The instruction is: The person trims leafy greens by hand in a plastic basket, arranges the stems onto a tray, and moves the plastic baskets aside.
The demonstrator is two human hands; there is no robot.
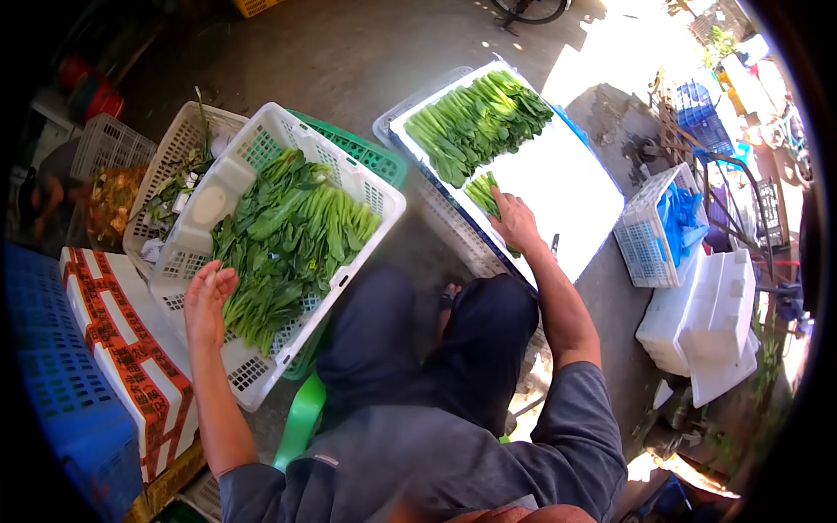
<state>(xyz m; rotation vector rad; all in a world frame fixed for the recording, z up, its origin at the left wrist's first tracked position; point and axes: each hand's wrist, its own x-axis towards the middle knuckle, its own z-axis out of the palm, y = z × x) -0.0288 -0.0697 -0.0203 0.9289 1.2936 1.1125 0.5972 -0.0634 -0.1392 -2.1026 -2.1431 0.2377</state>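
Small bunch of greens point(479, 192) in the head view, on the white board point(580, 196), under and just beside the fingers of the right hand point(516, 221). Touching there, with fingers partly bent; cannot tell whether clasped or merely pressed. Just beyond, on the same board, a neat row of greens point(478, 124); beside the right wrist, apparently a knife point(555, 245). Over the edge of the white crate point(372, 181), near a leafy pile point(283, 228), left hand point(209, 301) loosely curled; cannot tell if holding anything.
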